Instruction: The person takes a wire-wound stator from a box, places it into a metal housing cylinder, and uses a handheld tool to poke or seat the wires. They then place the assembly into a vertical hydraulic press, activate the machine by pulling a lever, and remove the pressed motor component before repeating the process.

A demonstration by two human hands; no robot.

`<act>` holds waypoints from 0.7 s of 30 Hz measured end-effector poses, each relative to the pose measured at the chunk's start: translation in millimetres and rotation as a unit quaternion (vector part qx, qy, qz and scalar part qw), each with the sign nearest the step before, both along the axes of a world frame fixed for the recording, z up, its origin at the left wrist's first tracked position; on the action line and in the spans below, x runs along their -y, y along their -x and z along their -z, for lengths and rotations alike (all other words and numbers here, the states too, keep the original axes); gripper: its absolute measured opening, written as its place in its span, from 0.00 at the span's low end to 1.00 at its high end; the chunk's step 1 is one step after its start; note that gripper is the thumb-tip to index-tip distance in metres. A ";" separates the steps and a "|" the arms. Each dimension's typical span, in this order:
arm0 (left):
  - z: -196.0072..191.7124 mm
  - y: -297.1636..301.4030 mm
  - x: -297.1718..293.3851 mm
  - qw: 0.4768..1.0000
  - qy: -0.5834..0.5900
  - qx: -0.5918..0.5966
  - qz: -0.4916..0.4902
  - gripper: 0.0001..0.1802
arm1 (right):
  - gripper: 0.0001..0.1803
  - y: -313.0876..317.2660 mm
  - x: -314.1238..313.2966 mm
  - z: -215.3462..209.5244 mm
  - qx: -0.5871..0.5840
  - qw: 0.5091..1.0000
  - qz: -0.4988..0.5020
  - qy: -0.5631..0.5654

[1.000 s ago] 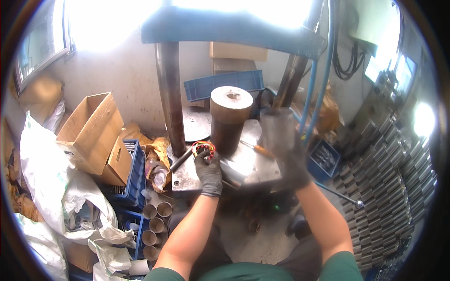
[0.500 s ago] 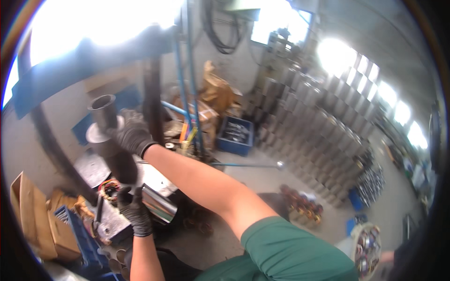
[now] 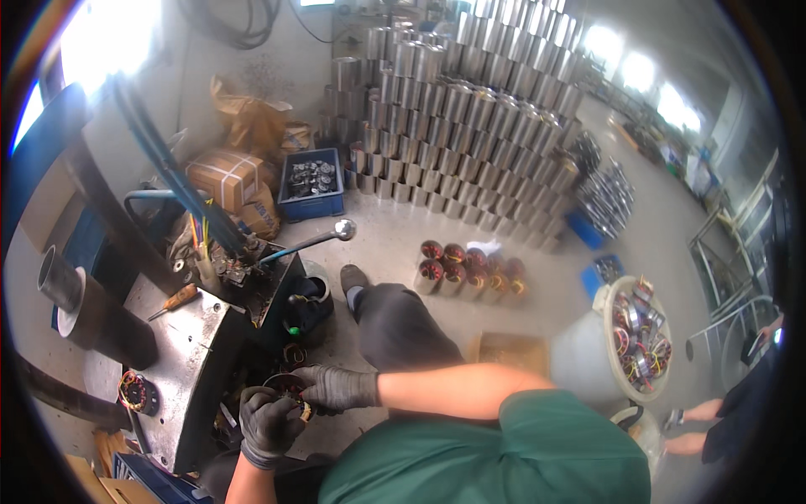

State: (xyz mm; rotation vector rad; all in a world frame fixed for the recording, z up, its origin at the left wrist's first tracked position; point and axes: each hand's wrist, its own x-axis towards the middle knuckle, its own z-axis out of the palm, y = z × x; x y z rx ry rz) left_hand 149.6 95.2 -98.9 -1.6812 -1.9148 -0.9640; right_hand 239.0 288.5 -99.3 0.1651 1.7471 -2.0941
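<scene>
A round wound part [image 3: 286,385] sits between the person's gloved hands, just right of the metal bench [image 3: 195,353] — the fingers of the left hand [image 3: 270,426] curl around its near side, and those of the right hand [image 3: 340,388] grasp its far side. On the bench lie a wire-trimmed coil [image 3: 138,392] and an orange-handled screwdriver [image 3: 174,302], near a dark upright cylinder [image 3: 122,336]. Farther right, tubes with red windings [image 3: 473,277] stand in rows on the floor — stacked metal tubes [image 3: 453,139] rise behind them.
</scene>
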 end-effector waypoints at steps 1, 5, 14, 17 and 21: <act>-9.2 -8.4 -2.8 0.999 0.029 -0.031 -0.003 0.22 | 0.21 -11.8 -3.7 3.0 -0.002 1.000 0.008 0.006; -1.7 -6.8 -19.6 0.979 -0.167 -0.064 -0.102 0.29 | 0.31 -66.2 -45.8 -33.4 -0.066 0.990 0.107 0.057; 79.5 35.6 -6.4 0.888 -0.028 0.442 -0.125 0.18 | 0.15 -200.8 -226.9 -43.3 -0.203 0.863 0.440 -0.143; 104.9 42.3 -13.5 0.893 0.036 0.435 -0.108 0.17 | 0.11 -225.1 -265.8 6.4 -0.056 0.826 0.546 -0.127; 128.0 37.8 -1.3 0.911 0.177 0.352 -0.124 0.16 | 0.13 -204.7 -305.0 177.6 0.130 0.731 0.669 0.031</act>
